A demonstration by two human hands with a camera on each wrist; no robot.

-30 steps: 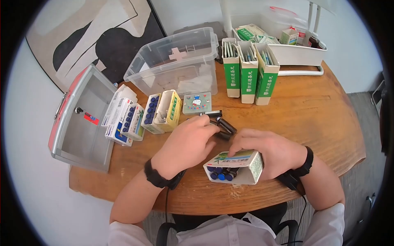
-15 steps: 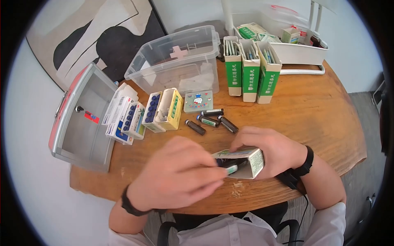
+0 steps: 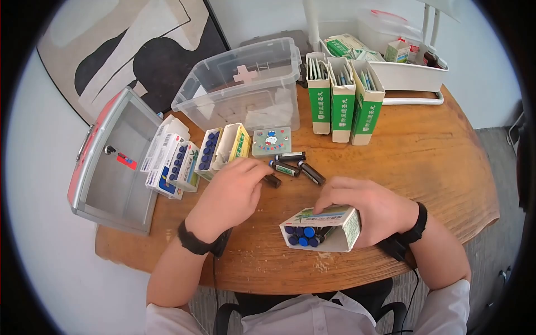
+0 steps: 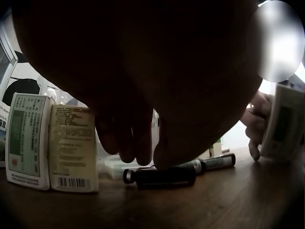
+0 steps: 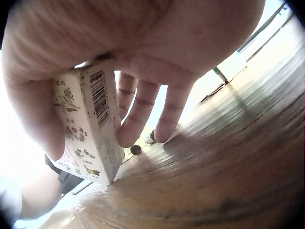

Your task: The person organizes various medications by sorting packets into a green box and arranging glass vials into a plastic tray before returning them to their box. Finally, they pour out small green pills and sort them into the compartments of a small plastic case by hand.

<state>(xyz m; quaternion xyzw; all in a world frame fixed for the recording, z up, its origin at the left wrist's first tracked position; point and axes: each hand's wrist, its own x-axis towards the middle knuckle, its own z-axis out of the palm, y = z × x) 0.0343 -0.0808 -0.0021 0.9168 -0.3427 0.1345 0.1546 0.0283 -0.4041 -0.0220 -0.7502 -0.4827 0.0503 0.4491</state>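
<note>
In the head view my right hand point(image 3: 377, 209) grips a white-and-green medicine box point(image 3: 321, 215) lying on its side, its open end toward me. Several blue-capped vials point(image 3: 303, 241) show inside. The right wrist view shows the thumb and fingers on opposite sides of the box point(image 5: 88, 124). My left hand point(image 3: 229, 192) reaches down over a dark glass vial point(image 3: 272, 180) on the table, hiding part of it. From the left wrist, fingertips hang right at this vial point(image 4: 159, 176), with a gap between thumb and fingers. Three more vials point(image 3: 287, 168) lie just beyond.
A hinged decorated case point(image 3: 272, 141) lies behind the vials. On the left stand a yellow box point(image 3: 240, 144), boxes of blue-capped vials point(image 3: 181, 164) and a clear-fronted case point(image 3: 114, 167). Farther back are a clear bin point(image 3: 240, 95), three green boxes point(image 3: 341, 109) and a white tray point(image 3: 413, 75).
My left hand went to the box with a vial, then back out to the vials on the table. One more blue cap shows in the box. My right hand still holds the box.
</note>
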